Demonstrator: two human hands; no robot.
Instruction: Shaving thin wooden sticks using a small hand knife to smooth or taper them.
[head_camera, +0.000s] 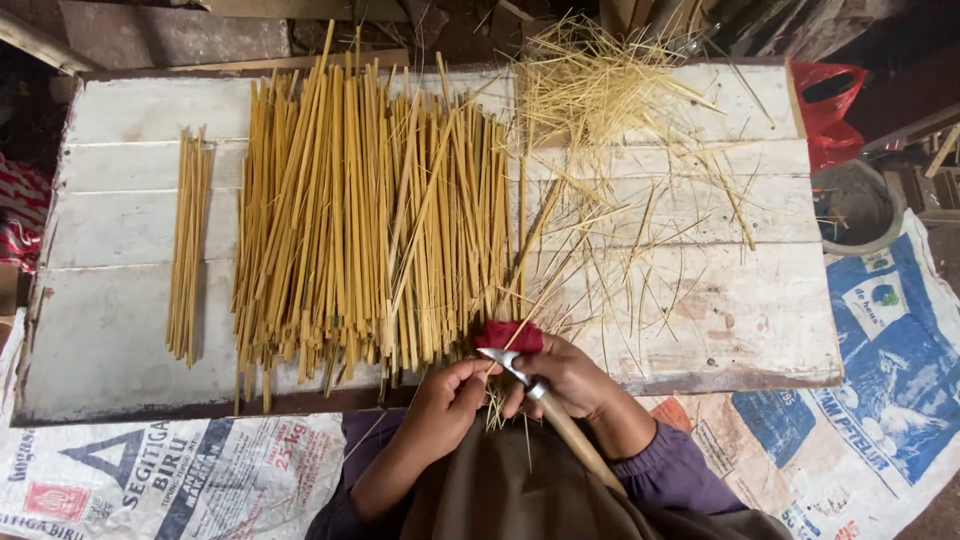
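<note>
A: How is the strip (492, 375) being held?

B: It is being pinched by the left hand (447, 398); the knife (520, 376) is being gripped by the right hand (572, 377), just beside. A shallow blade angle is being advised.

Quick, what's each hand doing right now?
Left hand: closed, pinching a thin bamboo strip.
Right hand: closed around a knife.

Matt wood and dry bamboo, as I see it

The table (700, 330) is rough, white-painted planks; bamboo strips (370, 220) matt yellow; knife (545, 400) has a shiny metal blade and wooden handle.
</note>
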